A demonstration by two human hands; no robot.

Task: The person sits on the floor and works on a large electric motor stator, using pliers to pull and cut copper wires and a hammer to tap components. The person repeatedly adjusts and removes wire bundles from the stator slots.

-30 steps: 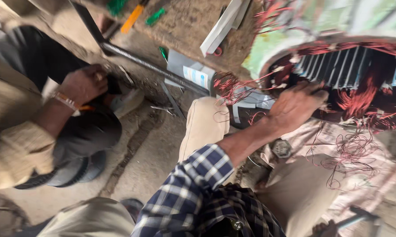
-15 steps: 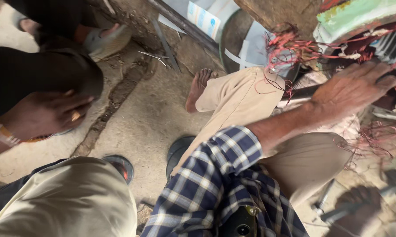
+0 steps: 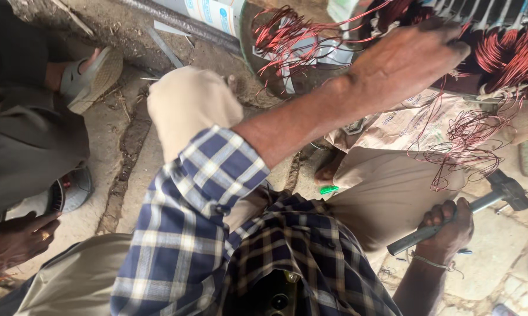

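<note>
My left hand (image 3: 404, 58) reaches up and right in a blue plaid sleeve, with its fingers curled over the rim of a motor stator (image 3: 513, 55) packed with red copper windings. Loose red copper wire (image 3: 466, 137) hangs in tangles below the stator over a printed sack (image 3: 392, 126). At the lower right my right hand (image 3: 448, 225) grips the metal handle of a hammer (image 3: 507, 190), whose head lies low over the stone floor. My bent knees in beige trousers (image 3: 188, 105) lie under the left arm.
Another person sits at the left in dark trousers, with a sandalled foot (image 3: 91, 76) and a hand (image 3: 15, 240) near a round metal part (image 3: 70, 190). A metal pipe (image 3: 182, 23) and more wire lie at the top. A small green object (image 3: 329, 189) lies by my foot.
The view has swung down and closer. My right hand with the hammer has come into view. My left hand stays on the stator. The other person's hand now shows at the lower left.
</note>
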